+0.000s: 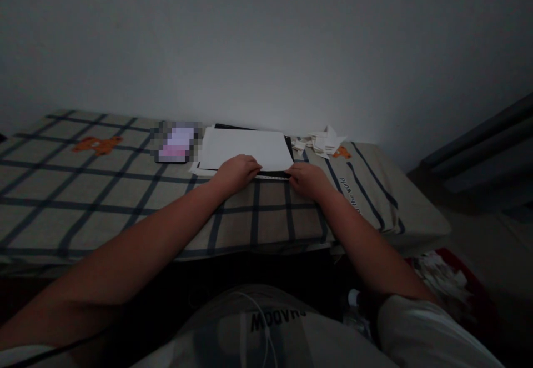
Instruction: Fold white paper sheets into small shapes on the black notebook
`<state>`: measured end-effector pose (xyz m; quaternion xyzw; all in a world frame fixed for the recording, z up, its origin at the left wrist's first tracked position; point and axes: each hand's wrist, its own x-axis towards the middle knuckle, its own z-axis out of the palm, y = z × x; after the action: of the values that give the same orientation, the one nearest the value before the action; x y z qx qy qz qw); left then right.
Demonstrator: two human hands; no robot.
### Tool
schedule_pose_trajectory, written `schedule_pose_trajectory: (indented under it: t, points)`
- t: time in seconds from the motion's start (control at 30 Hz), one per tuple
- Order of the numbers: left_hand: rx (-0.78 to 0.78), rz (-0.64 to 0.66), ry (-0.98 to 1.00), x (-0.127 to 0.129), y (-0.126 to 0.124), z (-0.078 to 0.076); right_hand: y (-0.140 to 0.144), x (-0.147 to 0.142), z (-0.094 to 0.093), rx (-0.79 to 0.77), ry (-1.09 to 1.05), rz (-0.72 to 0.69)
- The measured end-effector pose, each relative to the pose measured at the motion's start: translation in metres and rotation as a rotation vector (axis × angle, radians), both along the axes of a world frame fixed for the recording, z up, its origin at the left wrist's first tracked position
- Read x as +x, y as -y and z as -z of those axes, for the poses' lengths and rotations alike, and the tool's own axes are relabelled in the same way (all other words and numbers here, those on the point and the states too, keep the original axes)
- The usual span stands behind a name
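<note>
The back of the scene was filled by a smooth grey wall, by which room beyond the bench was closed off. The bench was draped in woven, blue-checked cloth, creased at the right end; a broad stretch was spread leftward, and a narrower strip was left before the softly rounded front edge. Below its right end, crumpled paper was heaped in a red container. Near the bench's middle, towards the wall, a smooth, flat white sheet was laid over a dark, straight-edged panel, with perforated margins showing beneath. The sheet's near edge was pinched between the closed fingers of the left hand, and its near right corner by those of the right hand, likewise closed. Just left, a rectangular device was blurred by pixels; just right, angular white paper scraps were piled. A clear bottle was partly hidden below.
</note>
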<state>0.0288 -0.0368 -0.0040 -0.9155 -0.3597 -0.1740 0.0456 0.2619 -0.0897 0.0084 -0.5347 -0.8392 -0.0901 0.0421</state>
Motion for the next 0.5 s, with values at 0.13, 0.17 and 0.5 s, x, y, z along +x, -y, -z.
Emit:
schedule_pose_trajectory:
  t: [0.13,0.17,0.5]
  points:
    - [-0.041,-0.059,0.025,0.001,-0.002,0.003,0.001,-0.006,-0.002,0.011,0.062,-0.003]
    - [-0.052,-0.087,0.030,0.002,-0.002,0.003,0.002,-0.008,-0.003,0.012,0.086,-0.004]
    - [0.054,-0.211,-0.023,0.005,0.005,-0.002,0.002,-0.011,-0.005,-0.005,0.155,-0.017]
